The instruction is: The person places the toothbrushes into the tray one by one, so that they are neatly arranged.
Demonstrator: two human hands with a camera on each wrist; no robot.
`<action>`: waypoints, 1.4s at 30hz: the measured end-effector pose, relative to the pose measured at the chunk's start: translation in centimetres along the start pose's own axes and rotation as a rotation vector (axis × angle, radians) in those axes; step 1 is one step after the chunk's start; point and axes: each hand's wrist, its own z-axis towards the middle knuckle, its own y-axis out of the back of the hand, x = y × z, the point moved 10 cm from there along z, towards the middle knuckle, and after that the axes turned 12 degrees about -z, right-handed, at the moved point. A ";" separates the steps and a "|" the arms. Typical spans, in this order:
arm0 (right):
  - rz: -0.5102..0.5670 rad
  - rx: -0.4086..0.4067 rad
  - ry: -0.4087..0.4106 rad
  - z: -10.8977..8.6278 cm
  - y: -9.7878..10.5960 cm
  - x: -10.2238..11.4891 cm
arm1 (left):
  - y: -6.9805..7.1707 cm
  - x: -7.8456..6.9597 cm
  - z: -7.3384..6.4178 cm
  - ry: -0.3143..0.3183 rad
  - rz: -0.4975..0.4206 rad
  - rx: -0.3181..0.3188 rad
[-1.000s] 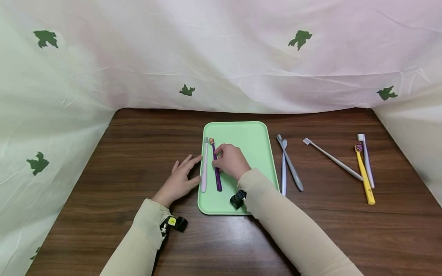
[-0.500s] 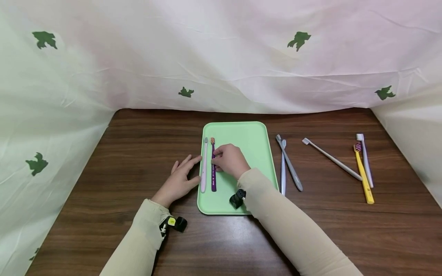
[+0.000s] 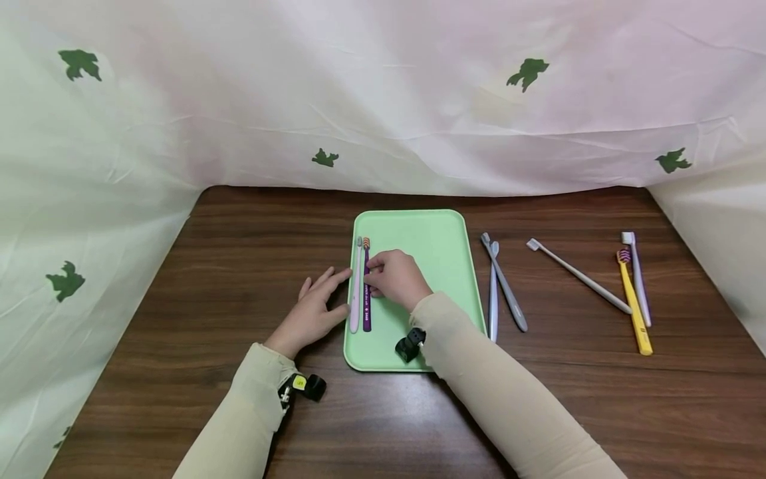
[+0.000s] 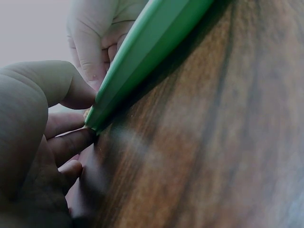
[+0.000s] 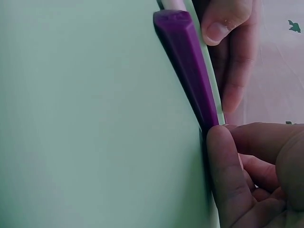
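With thumb and fingertips my right hand [image 3: 397, 279] pinches a purple toothbrush [image 3: 367, 313] mid-handle, low over the green tray [image 3: 427, 243]. Its orange-striped head points to the far side. Just left of it, nearly parallel, a pale pink toothbrush [image 3: 356, 299] lies along the tray's left side. My left hand [image 3: 311, 319] touches the tray's left rim with thumb and fingertips, its fingers extended. In the right wrist view the purple handle [image 5: 187, 61] runs to my pinching fingers. The left wrist view shows the tray's outer wall [image 4: 142, 57] beside my left fingertips.
Right of the tray, a grey toothbrush [image 3: 509, 293] crosses a light blue one [image 3: 493, 306]. Farther right lie a light grey toothbrush [image 3: 580, 276], a yellow one [image 3: 634, 313] and a lavender one [image 3: 639, 279]. White cloth [image 3: 383, 93] hangs around the table [image 3: 251, 239].
The purple toothbrush has turned from slanted to nearly straight and shifted left, close to the pale pink one, in my right hand's pinch. My left hand has stayed at the rim.
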 end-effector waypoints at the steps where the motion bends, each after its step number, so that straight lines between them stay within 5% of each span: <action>1: 0.006 0.000 -0.001 0.0 0.0 -0.1 | 0.0 0.0 0.0 0.000 0.000 0.001; 26: 0.033 0.038 0.026 -0.2 0.0 -0.2 | 0.1 -0.1 0.0 0.018 -0.004 0.009; 36: -0.061 0.030 0.127 -2.0 0.7 -0.1 | 0.0 -0.1 0.0 0.026 -0.006 0.014; 42: -0.031 0.037 0.173 -3.6 1.3 0.0 | 0.1 -0.1 -0.1 0.029 -0.008 0.011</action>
